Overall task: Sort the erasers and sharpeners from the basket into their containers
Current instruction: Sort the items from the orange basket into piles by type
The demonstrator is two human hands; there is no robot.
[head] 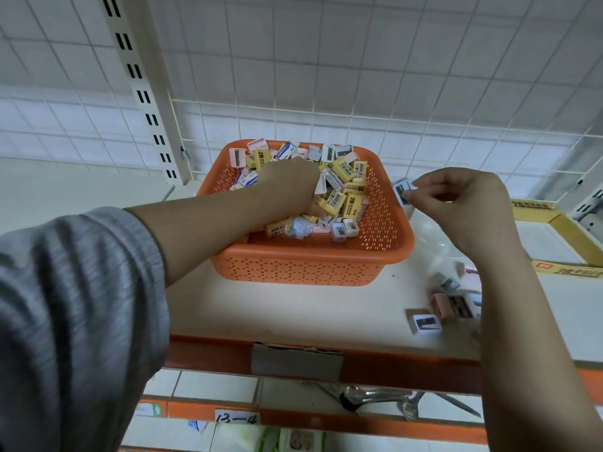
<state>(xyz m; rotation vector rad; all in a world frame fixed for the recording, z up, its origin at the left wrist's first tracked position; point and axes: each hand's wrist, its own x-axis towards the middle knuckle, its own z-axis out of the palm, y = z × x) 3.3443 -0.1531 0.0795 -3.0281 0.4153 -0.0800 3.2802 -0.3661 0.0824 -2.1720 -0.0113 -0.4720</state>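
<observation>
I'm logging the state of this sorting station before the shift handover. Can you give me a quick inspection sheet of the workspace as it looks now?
Surface: white shelf with an orange front edge; a blank label holder at the front.
Job's things: orange basket full of yellow erasers and small sharpeners; several sharpeners lie in a clear container to its right; a yellow cardboard box at far right.
Clutter: one sharpener loose on the shelf near the front edge.
Hands: left hand is dug into the basket pile; right hand pinches a blue-and-white sharpener beside the basket.
Cables: nothing seen.
Surroundings: white wire grid backing, slotted upright, lower shelf tagged 13-4.
</observation>
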